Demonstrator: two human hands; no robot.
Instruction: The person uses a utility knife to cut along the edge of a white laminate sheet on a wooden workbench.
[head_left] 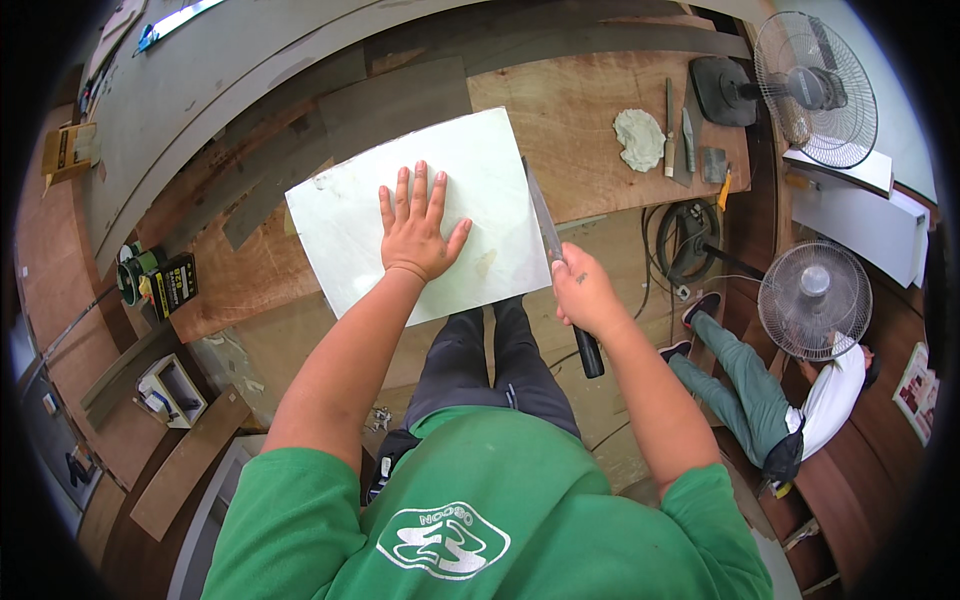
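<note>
A white rectangular panel lies on the wooden workbench, its near edge reaching past the bench's front. My left hand presses flat on the panel, fingers spread and thumb out to the right. In my right hand is a long, flat metal file with a black handle. The fingers wrap round it where blade and handle meet. Its blade runs along the panel's right edge, seemingly touching it. The handle end sticks out below my fist.
A crumpled white cloth, slim hand tools and a fan stand at the bench's right. A second fan is lower right, near a seated person. Cables hang below the bench. A black box sits left.
</note>
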